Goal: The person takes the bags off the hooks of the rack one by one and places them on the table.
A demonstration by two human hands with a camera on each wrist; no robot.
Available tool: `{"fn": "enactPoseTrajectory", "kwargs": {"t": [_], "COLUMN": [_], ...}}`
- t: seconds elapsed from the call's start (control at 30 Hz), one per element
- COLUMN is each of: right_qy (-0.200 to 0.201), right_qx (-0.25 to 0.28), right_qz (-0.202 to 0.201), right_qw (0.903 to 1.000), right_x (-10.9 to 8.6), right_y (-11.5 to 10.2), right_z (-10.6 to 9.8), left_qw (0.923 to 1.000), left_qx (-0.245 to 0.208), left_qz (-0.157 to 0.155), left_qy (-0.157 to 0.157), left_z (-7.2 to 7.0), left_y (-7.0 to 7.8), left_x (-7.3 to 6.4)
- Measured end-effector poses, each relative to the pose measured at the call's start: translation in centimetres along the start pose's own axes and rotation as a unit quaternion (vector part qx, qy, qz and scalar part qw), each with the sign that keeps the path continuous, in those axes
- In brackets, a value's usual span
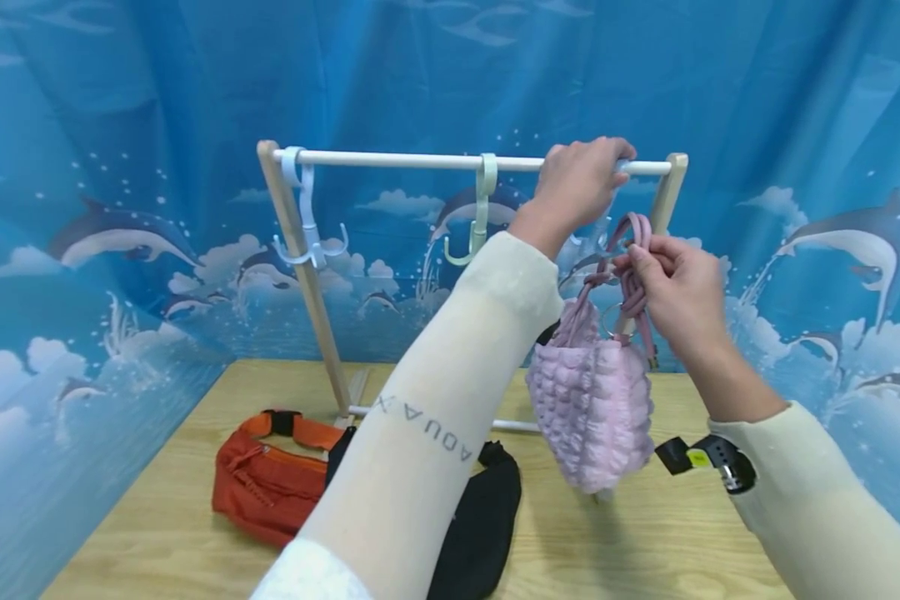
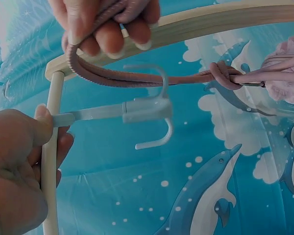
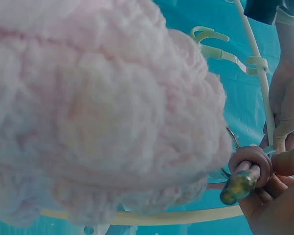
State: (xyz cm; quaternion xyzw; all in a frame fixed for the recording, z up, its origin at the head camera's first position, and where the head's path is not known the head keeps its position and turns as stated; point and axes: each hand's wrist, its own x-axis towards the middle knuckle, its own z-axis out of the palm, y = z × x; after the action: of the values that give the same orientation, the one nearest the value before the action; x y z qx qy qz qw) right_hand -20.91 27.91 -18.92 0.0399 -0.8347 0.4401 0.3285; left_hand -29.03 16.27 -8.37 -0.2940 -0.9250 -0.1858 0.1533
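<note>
My left hand [image 1: 581, 179] grips the white rail [image 1: 405, 160] near its right end, with thumb and fingers about the top of a pale blue hook [image 2: 147, 108]. Just below it, my right hand [image 1: 682, 283] pinches the mauve strap [image 1: 637, 229] of a puffy pink handbag [image 1: 596, 408], which hangs above the table. In the left wrist view the strap loop crosses one prong of that hook; whether it lies over the prong I cannot tell. A knot in the strap and a gold-coloured strap end [image 3: 237, 186] show close to my right hand in the right wrist view.
Along the rail hang a light blue hook [image 1: 311, 233] at the left and a pale green hook [image 1: 482, 208] mid-way. A wooden post [image 1: 303, 275] holds up the left end. On the table [image 1: 157, 517] lie a rust-red waist bag [image 1: 270, 483] and a black bag [image 1: 487, 517], partly behind my left sleeve.
</note>
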Motion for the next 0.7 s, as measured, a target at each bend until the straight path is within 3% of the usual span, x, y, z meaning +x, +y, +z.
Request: {"fn": "enactPoseTrajectory", "kwargs": {"t": [0.3, 0.5, 0.7], "right_qy": [0.003, -0.016, -0.021], "right_qx": [0.02, 0.002, 0.0], "right_qz": [0.021, 0.033, 0.036], "right_qw": [0.9996, 0.9993, 0.9991], "right_x": [-0.3, -1.7, -2.8], "right_y": [-0.7, -1.2, -1.3], "right_z": [-1.7, -2.5, -2.9], "left_qw": [1.0, 0.9995, 0.9993], "left_qx": [-0.001, 0.021, 0.028], "left_qz": [0.01, 0.024, 0.024], "left_qy": [0.001, -0.005, 0.009], "left_z": [-0.1, -0.5, -0.7], "left_y": [0.2, 0.3, 0.2], "left_x": [-0.2, -0.2, -0.1]}}
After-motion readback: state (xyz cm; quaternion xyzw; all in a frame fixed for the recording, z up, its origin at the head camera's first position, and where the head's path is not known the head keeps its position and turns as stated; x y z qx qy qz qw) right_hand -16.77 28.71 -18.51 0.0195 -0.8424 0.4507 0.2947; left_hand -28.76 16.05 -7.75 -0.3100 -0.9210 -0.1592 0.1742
